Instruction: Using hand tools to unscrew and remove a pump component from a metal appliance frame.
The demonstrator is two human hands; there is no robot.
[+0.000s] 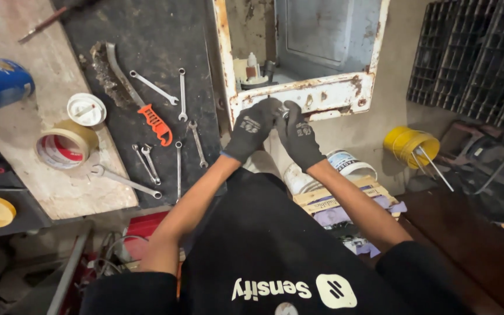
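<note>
Near the middle of the frame, both hands wear dark knit gloves and meet over a small metal part [284,111], shiny and mostly hidden between the fingertips. The left hand [252,130] curls closed around it from the left; the right hand [298,135] pinches it from the right, fingers narrow. Just beyond, touching or nearly so, runs the rusty, white-painted metal frame [322,96]. At left, flat steel wrenches [181,93] and an orange-handled wire brush [125,87] lie on the dark worktop [158,35].
</note>
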